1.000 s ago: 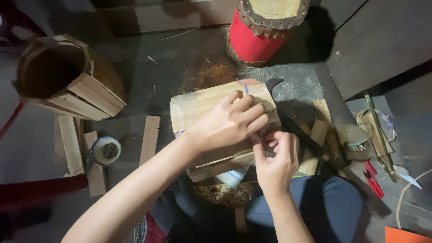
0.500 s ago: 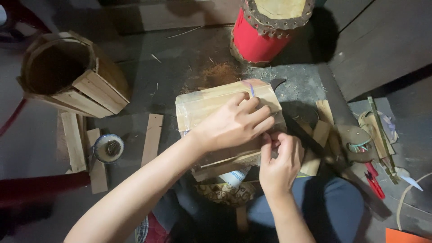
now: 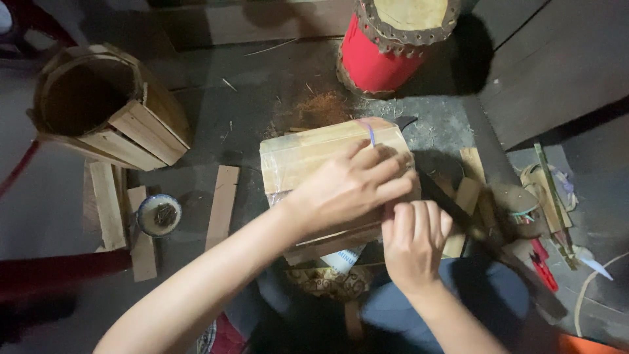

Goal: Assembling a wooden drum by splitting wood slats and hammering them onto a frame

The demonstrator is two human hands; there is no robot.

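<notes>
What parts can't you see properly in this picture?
- Head view: the near end of the wooden block is covered by the left hand.
- Head view: what the right hand pinches is hidden by its own fingers.
- Head view: the red drum is cut off by the top edge.
- Head view: the small bowl holds something too small to tell.

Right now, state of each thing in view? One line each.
Bundle of wood slats: wrapped in clear tape, lying flat.
Left hand: pressed on the bundle.
Right hand: fingers curled at the bundle's edge.
Wooden bucket: tipped, open, empty.
Red drum: upright.
Small bowl: upright.
</notes>
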